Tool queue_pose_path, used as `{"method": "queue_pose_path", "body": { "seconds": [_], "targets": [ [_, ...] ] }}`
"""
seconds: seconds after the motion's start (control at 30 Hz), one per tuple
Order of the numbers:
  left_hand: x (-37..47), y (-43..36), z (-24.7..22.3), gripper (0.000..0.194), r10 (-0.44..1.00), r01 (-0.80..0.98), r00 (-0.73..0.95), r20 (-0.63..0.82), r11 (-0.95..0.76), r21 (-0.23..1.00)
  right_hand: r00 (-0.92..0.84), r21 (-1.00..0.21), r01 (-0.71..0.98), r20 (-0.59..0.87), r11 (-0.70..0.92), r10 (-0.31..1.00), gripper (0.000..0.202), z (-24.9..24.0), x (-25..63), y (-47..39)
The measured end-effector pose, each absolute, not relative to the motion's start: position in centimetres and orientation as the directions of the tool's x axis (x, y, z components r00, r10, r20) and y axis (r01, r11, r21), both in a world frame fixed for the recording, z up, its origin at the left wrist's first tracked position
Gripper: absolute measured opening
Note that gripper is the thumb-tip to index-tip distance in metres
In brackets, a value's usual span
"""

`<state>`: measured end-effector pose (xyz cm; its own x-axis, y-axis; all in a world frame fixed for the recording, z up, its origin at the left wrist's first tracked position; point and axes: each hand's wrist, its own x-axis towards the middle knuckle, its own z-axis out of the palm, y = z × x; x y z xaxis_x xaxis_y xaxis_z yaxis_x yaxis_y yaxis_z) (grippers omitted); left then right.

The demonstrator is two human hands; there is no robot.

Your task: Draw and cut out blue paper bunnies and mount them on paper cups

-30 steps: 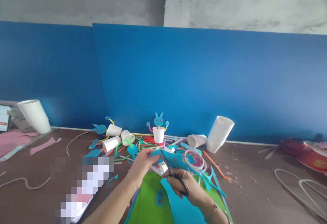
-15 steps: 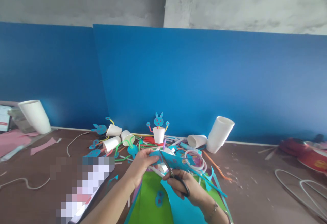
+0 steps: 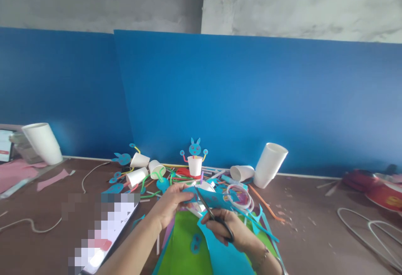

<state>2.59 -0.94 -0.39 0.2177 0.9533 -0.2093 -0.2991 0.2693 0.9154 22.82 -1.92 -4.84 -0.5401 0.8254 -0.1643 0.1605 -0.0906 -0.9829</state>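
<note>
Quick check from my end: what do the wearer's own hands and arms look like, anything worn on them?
The left hand and right hand are ungloved. No sleeves show. The right wrist has a thin bracelet and a paler band above it.

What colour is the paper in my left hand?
The paper is blue; it shows best in the head view, the only one here.
</note>
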Motion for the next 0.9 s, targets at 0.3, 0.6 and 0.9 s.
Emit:
{"method": "queue_pose_path", "body": {
  "seconds": [0.3,0.6,0.9],
  "targets": [
    [2.4,-0.6,-0.7,0.024,0.952,-0.328,0.2,-0.233,0.289,0.899,-0.554,-0.981,0.184,-0.148,-0.052,0.819,0.025,-5.2,22.8,-1.7],
    [2.4,-0.8,-0.5,0.014,0.968,-0.189,0.215,-0.127,0.169,0.967,-0.438,-0.987,0.007,-0.148,-0.161,0.887,0.037,-4.3,22.7,-1.5],
    [3.9,-2.0,-1.3,0.006,0.944,0.177,0.305,-0.125,0.073,0.982,-0.262,-0.982,-0.133,-0.099,-0.137,0.96,0.038,-4.1,20.5,-1.9]
  ]
}}
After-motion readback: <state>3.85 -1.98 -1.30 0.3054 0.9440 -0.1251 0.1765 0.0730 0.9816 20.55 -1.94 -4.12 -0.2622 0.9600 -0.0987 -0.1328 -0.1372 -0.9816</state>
